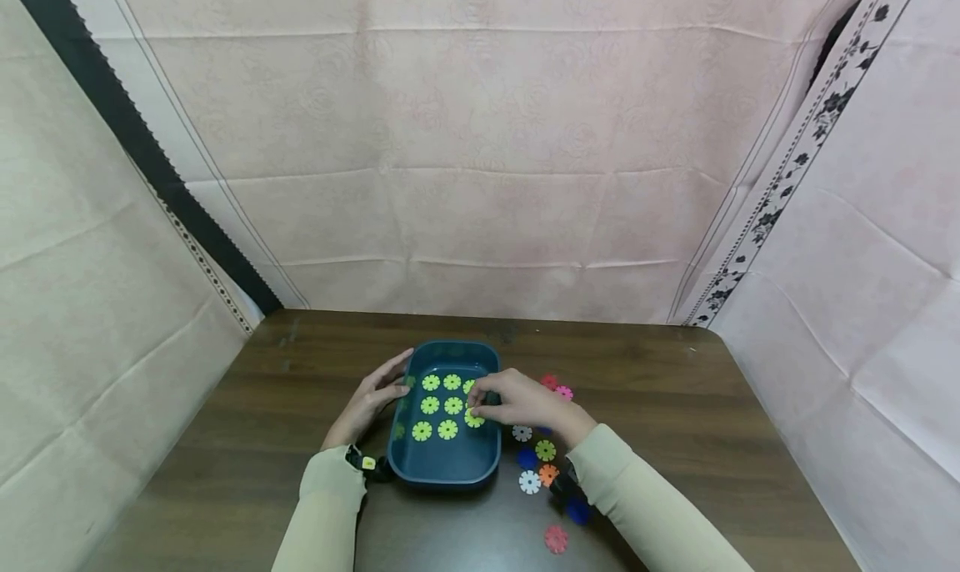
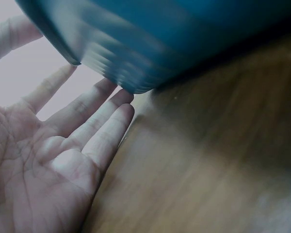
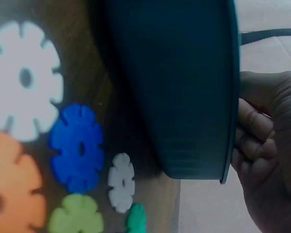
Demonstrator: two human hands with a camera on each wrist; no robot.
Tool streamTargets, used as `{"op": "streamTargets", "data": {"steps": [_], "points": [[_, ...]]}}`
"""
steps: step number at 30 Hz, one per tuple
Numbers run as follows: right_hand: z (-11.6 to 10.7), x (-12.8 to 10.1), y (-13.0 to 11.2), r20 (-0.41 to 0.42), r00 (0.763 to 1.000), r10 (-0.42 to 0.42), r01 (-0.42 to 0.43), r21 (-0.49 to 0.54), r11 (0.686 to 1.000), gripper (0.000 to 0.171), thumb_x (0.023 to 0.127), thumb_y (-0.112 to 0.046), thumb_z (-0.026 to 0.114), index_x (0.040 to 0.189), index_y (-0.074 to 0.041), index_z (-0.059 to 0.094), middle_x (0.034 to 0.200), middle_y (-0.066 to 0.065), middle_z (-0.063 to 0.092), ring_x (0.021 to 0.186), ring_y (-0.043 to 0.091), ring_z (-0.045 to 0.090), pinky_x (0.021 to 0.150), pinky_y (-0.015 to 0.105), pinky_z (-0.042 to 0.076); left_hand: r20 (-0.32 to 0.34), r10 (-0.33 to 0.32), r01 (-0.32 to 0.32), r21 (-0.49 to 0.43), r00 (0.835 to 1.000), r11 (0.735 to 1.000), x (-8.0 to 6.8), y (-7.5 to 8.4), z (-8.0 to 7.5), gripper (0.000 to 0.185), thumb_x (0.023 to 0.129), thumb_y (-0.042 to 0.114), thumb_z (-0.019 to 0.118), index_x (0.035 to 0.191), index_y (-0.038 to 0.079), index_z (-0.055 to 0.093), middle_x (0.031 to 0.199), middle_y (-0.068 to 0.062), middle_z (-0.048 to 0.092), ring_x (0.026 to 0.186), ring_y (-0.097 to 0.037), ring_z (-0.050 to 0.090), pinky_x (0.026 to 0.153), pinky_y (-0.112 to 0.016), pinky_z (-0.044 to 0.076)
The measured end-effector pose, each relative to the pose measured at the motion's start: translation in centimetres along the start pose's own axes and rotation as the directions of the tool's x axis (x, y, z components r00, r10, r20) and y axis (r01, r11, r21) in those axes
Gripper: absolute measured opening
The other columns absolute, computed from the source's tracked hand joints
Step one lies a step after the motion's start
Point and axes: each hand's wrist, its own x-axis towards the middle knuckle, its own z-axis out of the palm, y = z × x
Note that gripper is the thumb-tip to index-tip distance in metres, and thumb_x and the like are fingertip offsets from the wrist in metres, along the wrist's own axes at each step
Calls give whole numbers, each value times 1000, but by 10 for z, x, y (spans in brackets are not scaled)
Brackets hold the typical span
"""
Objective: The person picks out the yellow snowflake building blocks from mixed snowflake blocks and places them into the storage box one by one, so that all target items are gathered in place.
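A dark blue tray (image 1: pixel 442 472) holds rows of flat yellow-green notched discs (image 1: pixel 447 429). My left hand (image 1: pixel 371 398) is at its left side, thumb at the rim. In the left wrist view, straight fingers (image 2: pixel 94 104) touch the tray's outer wall (image 2: pixel 136 43). My right hand (image 1: pixel 513 401) reaches in over the right rim, its thumb and index finger pinching a yellow-green disc (image 1: pixel 474 419) in the right-hand column. Behind the tray wall (image 3: pixel 184 97) in the right wrist view, the curled right hand (image 3: pixel 266 141) shows partly, its fingertips hidden.
Loose notched discs lie right of the tray on the wooden table (image 1: pixel 285 439): white (image 1: pixel 529 482), orange (image 1: pixel 548 474), blue (image 1: pixel 527 459), yellow-green (image 1: pixel 545 450), pink (image 1: pixel 564 393) and red (image 1: pixel 556 539). Pale cloth (image 1: pixel 480 138) hangs behind the table and along both sides.
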Motion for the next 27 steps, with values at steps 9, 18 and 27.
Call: {"op": "streamTargets", "data": {"steps": [9,18,27], "points": [[9,21,0,170,982,85,-60,-148,987,5,97,-25,69,100,-22,73,91,-17,68,82,-4,60,75,20,51,1,3,-3,4,1000,1000,-1,-2,-1,60,102,15,57,156,31,38,151,-12,46,134,-36,47,108,-50,38],[9,24,0,172,979,112,-79,-188,979,7,97,-24,70,102,-22,74,92,-17,68,82,-2,60,76,21,52,12,15,-15,5,1000,1000,-1,1,1,60,103,15,56,157,28,36,153,-14,43,136,-39,44,109,-54,37],[6,23,5,84,996,3,0,-43,999,19,98,-26,69,110,-13,73,105,-6,72,98,6,65,88,32,55,6,5,-5,7,1000,1000,0,0,0,60,102,16,57,157,29,36,153,-12,44,135,-37,44,109,-54,36]]}}
